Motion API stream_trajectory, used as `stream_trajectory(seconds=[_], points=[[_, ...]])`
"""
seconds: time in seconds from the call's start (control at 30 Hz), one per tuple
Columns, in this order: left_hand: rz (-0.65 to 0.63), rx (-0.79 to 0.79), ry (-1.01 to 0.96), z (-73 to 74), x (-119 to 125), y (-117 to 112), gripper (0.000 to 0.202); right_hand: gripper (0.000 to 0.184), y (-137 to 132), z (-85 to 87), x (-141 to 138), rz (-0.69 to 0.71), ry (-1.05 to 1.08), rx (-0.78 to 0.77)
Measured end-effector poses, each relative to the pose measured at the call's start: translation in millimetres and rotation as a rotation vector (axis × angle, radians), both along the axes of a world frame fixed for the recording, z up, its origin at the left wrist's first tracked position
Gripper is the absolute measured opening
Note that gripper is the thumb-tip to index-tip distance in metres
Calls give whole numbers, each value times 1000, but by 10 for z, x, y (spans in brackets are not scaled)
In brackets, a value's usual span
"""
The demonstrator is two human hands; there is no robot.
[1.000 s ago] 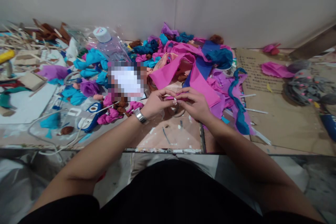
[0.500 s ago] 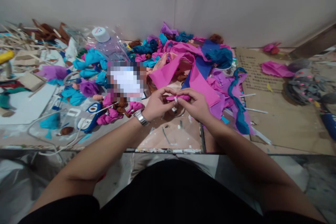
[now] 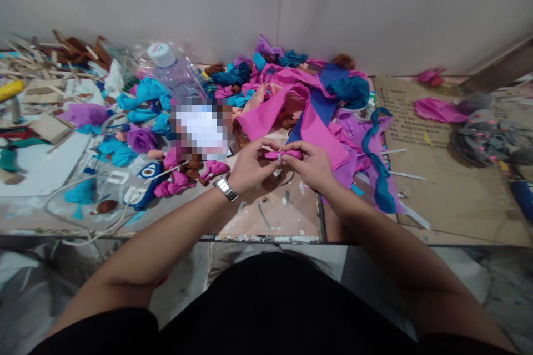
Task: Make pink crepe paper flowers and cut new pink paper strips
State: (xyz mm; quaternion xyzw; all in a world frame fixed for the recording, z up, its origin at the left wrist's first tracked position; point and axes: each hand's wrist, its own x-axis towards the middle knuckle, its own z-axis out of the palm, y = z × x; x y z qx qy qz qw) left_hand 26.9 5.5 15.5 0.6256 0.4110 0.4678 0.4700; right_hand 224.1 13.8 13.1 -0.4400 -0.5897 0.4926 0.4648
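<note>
Between my two hands, above the table's front middle, is a small gathered piece of pink crepe paper (image 3: 291,153) with a narrow white band round its middle. My left hand (image 3: 252,165), with a silver watch (image 3: 226,187) at the wrist, pinches its left end. The right end is pinched by my right hand (image 3: 311,166). A ring-shaped thing (image 3: 285,178) shows just below my fingers, partly hidden. Right behind the hands lie broad pink strips (image 3: 260,116) and a dark blue strip (image 3: 328,102).
A blurred-out phone-like screen (image 3: 202,128) lies left of my hands, with a clear bottle (image 3: 172,69) behind. Crumpled blue paper (image 3: 114,152), a white cord (image 3: 120,221) and wood scraps (image 3: 52,127) fill the left. Flattened cardboard (image 3: 428,177) and a grey tangled bundle (image 3: 485,138) are right.
Both hands stay in nearly the same place. The fingers shift slightly on the pink piece, and it looks a little straighter between them.
</note>
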Motion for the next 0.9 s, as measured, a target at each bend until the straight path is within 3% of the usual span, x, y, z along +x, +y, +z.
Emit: stream_trajectory(seconds=[0.5,0.9], points=[[42,67,50,57,-15,3,30,39,25,-51,-19,56,197,-197],[78,151,114,30,-51,16,24,35,44,-21,20,124,177,-142]])
